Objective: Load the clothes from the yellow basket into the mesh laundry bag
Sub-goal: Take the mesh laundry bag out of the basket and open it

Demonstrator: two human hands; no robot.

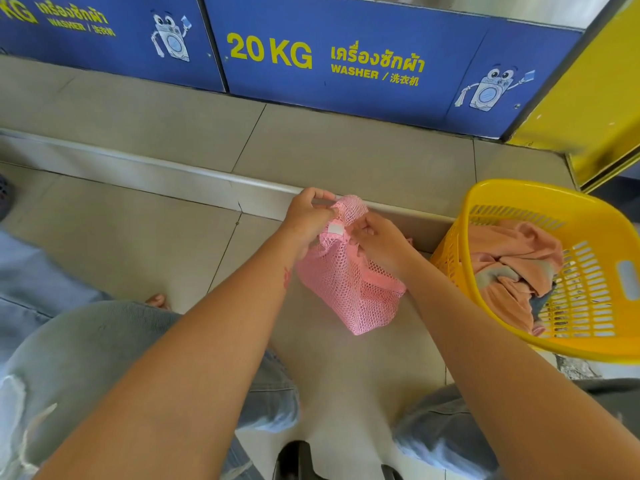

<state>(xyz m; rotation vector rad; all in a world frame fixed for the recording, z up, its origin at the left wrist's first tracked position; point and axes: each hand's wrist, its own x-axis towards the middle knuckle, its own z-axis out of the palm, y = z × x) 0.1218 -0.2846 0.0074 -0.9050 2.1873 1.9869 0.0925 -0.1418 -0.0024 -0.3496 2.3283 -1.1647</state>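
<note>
Both hands are pinching the pink mesh bag point(348, 282) at its top, left hand point(306, 216) and right hand point(379, 245). She should be pulling the mouth wide before reaching for clothes point(512, 268) in the yellow basket point(540, 192) beside her.

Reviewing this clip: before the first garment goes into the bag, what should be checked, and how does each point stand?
1. Left hand grips the top of the pink mesh laundry bag: ok.
2. Right hand grips the bag's top: ok.
3. Bag mouth spread open: not ok, top is bunched.
4. Peach clothes waiting in the yellow basket: ok.
5. One hand free to pick: not ok.
6. Bag contents: cannot tell.
</note>
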